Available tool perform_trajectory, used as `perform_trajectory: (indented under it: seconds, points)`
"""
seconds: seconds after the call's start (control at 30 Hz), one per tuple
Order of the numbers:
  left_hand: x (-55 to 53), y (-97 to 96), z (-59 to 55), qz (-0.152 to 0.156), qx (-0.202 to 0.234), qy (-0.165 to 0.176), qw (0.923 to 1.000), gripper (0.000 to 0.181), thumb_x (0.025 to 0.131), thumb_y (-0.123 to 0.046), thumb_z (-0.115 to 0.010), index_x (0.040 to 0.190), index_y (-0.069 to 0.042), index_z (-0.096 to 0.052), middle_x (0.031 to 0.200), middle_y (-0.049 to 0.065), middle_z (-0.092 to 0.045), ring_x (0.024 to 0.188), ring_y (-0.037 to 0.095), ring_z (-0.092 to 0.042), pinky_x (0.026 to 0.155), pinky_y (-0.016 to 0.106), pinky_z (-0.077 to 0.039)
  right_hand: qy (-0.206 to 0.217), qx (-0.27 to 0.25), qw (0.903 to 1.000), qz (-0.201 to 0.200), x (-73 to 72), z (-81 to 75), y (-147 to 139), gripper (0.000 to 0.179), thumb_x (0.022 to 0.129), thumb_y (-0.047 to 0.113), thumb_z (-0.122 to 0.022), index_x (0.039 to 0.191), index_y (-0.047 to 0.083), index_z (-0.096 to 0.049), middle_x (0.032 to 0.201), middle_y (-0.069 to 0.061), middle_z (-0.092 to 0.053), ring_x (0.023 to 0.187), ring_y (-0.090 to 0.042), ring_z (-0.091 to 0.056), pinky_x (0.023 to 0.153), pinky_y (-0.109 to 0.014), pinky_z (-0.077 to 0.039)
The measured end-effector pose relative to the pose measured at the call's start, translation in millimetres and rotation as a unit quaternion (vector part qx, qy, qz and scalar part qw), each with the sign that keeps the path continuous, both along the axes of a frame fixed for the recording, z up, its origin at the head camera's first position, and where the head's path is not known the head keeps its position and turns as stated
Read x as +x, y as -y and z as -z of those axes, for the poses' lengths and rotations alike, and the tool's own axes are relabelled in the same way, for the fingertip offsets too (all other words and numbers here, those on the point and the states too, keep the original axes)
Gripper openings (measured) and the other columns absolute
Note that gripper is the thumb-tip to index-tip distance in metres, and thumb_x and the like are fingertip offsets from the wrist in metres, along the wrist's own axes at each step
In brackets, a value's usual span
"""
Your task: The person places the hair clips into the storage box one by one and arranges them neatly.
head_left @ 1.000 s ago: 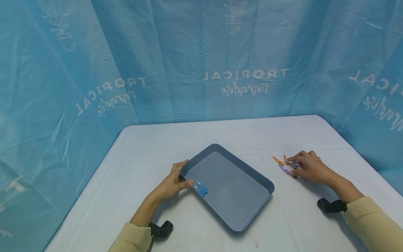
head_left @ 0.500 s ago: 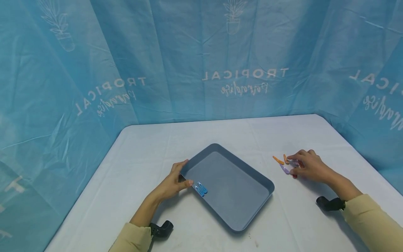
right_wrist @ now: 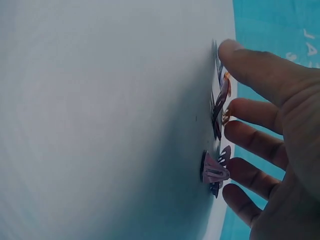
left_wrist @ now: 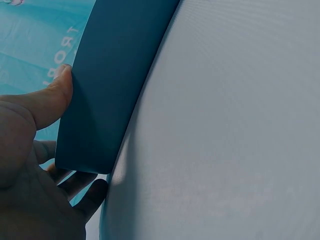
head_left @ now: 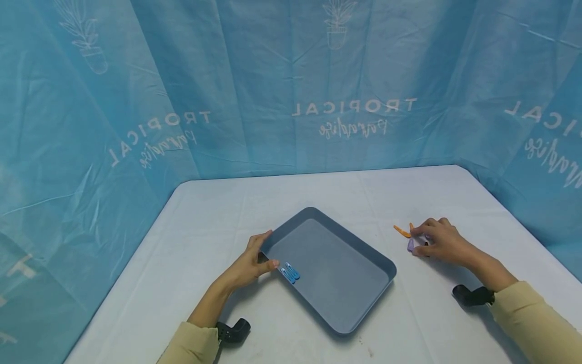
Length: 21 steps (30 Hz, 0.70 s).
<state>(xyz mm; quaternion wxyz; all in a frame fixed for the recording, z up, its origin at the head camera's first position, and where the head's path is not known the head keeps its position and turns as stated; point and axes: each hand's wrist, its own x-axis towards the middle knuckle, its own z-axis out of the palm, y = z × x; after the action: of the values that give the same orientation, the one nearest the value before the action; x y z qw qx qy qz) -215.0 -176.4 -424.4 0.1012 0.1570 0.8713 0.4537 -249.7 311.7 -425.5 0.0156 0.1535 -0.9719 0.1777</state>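
My left hand [head_left: 245,264] grips the left corner of a grey-blue tray [head_left: 336,275], the thumb at one side's rim and the fingers around the other side. Two blue snap hair clips [head_left: 289,273] lie inside the tray near that thumb. Right of the tray, my right hand [head_left: 443,243] reaches down over a small group of hair clips, fingers spread and slightly bent. An orange clip [head_left: 402,231] and a purple clip [head_left: 410,245] show beside its fingertips; others are partly hidden. In the right wrist view, a pinkish clip [right_wrist: 215,172] stands near the lower fingers.
A white cloth covers the table [head_left: 218,212]. Blue printed curtains [head_left: 254,91] hang behind it and along both sides. Each wrist carries a black camera mount, the left one [head_left: 234,331] close to the tabletop.
My right hand has shifted slightly left over the clips. The purple clip has turned to point more upright, and the red one glimpsed by the fingers is now hidden. Left hand and tray stay still.
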Motion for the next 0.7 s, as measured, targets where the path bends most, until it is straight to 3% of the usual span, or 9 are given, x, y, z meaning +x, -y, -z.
perform_trajectory:
  seconds: [0.23,0.7]
  points:
    - [-0.8,-0.1,1.3,-0.003,-0.002,0.001,1.0000,0.085,0.087,-0.028,-0.068,0.152,-0.017,-0.014,0.152,0.015,-0.015,0.144,0.038,-0.013,0.111,0.062,-0.020,-0.002,0.005,0.9998,0.018,0.7,3.0,0.9,0.057,0.073,0.040,-0.078,0.117,0.006,-0.066,0.111,-0.016,-0.059,0.096,-0.028,-0.042,0.070,-0.033,-0.030]
    - [-0.6,-0.1,1.4,-0.006,-0.005,0.000,1.0000,0.084,0.087,-0.029,-0.067,0.152,-0.017,-0.015,0.151,0.015,-0.016,0.144,0.038,-0.013,0.111,0.062,-0.019,-0.021,0.029,0.9991,0.024,-0.5,2.8,8.4,0.059,0.072,0.043,-0.078,0.114,0.003,-0.067,0.109,-0.019,-0.060,0.095,-0.033,-0.046,0.072,-0.042,-0.033]
